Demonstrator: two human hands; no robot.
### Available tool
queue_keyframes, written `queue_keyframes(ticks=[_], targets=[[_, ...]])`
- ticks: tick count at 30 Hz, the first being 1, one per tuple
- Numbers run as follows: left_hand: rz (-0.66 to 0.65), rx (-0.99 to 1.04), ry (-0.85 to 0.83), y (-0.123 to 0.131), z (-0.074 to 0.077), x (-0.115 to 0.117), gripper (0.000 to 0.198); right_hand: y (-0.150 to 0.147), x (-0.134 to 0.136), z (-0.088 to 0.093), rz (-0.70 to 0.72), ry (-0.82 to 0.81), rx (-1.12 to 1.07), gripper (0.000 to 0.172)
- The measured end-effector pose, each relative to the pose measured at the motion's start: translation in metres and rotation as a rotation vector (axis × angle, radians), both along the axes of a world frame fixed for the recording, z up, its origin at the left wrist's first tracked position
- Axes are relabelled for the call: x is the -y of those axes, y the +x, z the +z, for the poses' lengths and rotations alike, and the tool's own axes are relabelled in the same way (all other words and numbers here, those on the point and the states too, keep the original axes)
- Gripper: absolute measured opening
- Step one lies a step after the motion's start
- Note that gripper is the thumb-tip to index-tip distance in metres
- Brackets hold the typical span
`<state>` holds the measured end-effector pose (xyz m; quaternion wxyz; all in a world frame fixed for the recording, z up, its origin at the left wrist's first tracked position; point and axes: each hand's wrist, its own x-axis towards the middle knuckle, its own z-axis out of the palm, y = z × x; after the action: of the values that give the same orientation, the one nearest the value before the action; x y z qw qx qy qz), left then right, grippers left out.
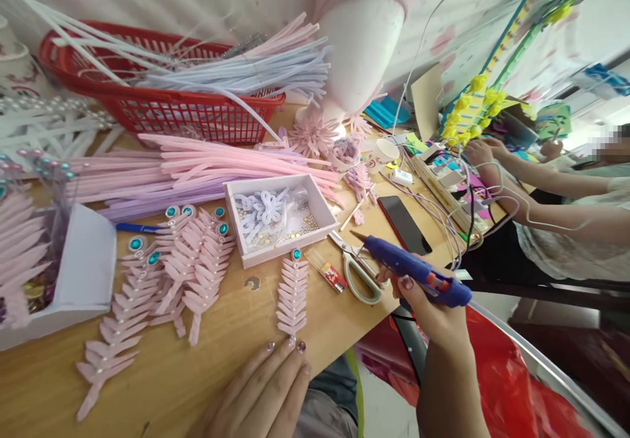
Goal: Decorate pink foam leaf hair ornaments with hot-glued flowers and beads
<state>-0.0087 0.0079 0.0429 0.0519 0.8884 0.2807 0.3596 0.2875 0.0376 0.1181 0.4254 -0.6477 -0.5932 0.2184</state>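
My right hand (433, 306) is wrapped round a blue hot glue gun (411, 267), held over the table's front edge with its nozzle pointing left. My left hand (268, 389) lies low on the table, fingers stretched out, its fingertips at the lower end of a pink chenille-stem leaf (292, 297). That leaf has white beads down its middle and a teal gem at the top. Several similar pink leaves (189, 261) lie in a heap to the left. Scissors (361, 277) with pale handles rest under the glue gun's nozzle, beside a small red-labelled packet (332, 275).
A white box (315, 224) holds lilac flowers and small beads. Behind it are pink chenille stems (221, 162) and a red basket (197, 119). A black phone (403, 224) and cables (433, 205) lie to the right. Another person's arms (531, 188) work farther right.
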Motion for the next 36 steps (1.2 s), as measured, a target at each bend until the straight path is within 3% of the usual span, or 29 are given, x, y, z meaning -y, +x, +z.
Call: queue_keyframes(ticks=[6,9,17,36], targets=[[-0.033,-0.025,-0.102,-0.008,0.020,0.005,0.045,-0.019,0.005,0.016,0.499,-0.066,0.113,0.050],[-0.047,-0.042,-0.132,-0.011,0.025,0.005,0.044,-0.025,0.008,0.015,0.632,-0.089,0.198,0.052],[-0.043,-0.054,-0.135,-0.009,0.022,0.004,0.042,-0.030,0.006,0.010,0.710,-0.034,0.380,0.050],[-0.021,-0.063,-0.118,-0.010,0.021,0.004,0.038,-0.029,0.008,0.011,0.722,-0.062,0.433,0.049]])
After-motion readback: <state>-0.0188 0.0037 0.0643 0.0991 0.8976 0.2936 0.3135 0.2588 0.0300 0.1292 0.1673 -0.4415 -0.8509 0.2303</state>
